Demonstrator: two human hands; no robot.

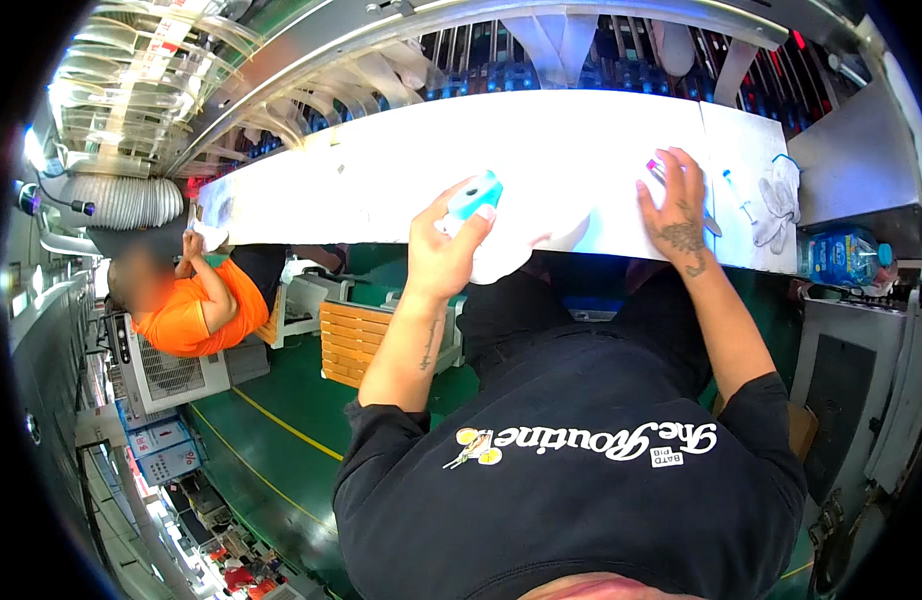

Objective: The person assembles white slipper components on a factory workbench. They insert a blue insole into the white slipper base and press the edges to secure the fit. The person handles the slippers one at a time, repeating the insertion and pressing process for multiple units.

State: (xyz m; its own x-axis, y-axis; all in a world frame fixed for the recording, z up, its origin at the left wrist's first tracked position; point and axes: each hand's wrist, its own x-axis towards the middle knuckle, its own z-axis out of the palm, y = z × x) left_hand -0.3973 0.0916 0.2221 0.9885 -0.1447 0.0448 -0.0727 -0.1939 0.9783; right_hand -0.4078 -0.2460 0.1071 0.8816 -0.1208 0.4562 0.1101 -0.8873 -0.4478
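Note:
My left hand (446, 240) is closed around a light blue rounded piece (475, 196) with a dark oval spot, held over the near edge of the white worktable (351, 190). Below that hand, a white cloth-like thing (501, 250) hangs at the table edge; whether the fingers hold it too, I cannot tell. My right hand (678, 212) rests on the table farther right, fingers stretched out and apart. Under it lies a slender tool (713, 226), partly hidden, with a pinkish end showing by the fingertips and a silvery end past the palm.
Right of my right hand lie a small syringe-like blue and white tool (739, 196) and a pale glove (778, 208). A clear blue-labelled bottle (849, 258) stands past the table's end. Machine rollers (601, 75) run along the back. A person in orange (206, 305) sits at the left.

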